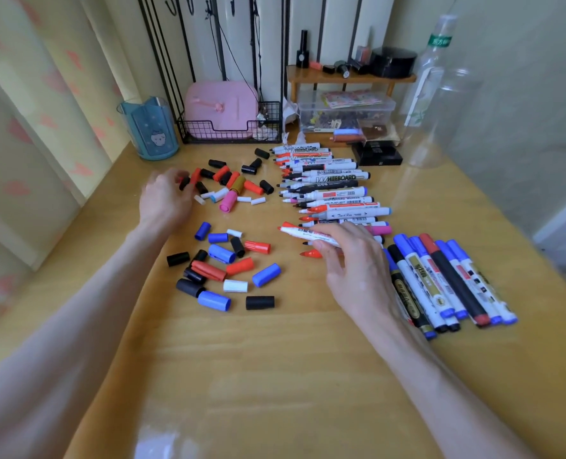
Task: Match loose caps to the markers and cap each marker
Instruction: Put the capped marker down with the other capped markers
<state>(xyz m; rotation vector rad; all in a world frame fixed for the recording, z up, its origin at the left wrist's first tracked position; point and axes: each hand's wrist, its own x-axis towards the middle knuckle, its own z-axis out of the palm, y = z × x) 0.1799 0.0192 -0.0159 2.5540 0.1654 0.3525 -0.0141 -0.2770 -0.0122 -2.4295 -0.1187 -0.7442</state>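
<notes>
A curtain point(26, 127) printed with pink hearts hangs along the left edge, blurred and cut off by the frame. The left hand point(165, 200) reaches to the left end of the far heap of caps point(231, 183), a scatter of black, red, white and pink pieces on the yellow wooden table point(275, 376). The hand is blurred and its fingertips are lost among the caps, so whether it pinches one cannot be told. Beyond it, at the far left of the table, stands a blue cup point(149, 127). Closer to the person lies the near heap of caps point(225, 270), blue, black, red and white, apart from both hands. At far centre a black wire basket point(208, 135) holds a pink case point(222, 104), its lower part screened by the mesh. Right of the heaps runs the row of uncapped markers point(331, 183), tips pointing left, packed so closely that some barrels hide others. At the near end of that row the right hand point(351, 260) grips a red-tipped marker point(303, 234), fingers curled round its white barrel, the bare tip pointing left. The hand covers the barrel's right end and parts of the markers beneath. Further right the capped markers point(447, 279) lie side by side, blue, black and red, the leftmost partly under the wrist. At far right a clear bottle point(437, 77) rises, its top hard to make out.
</notes>
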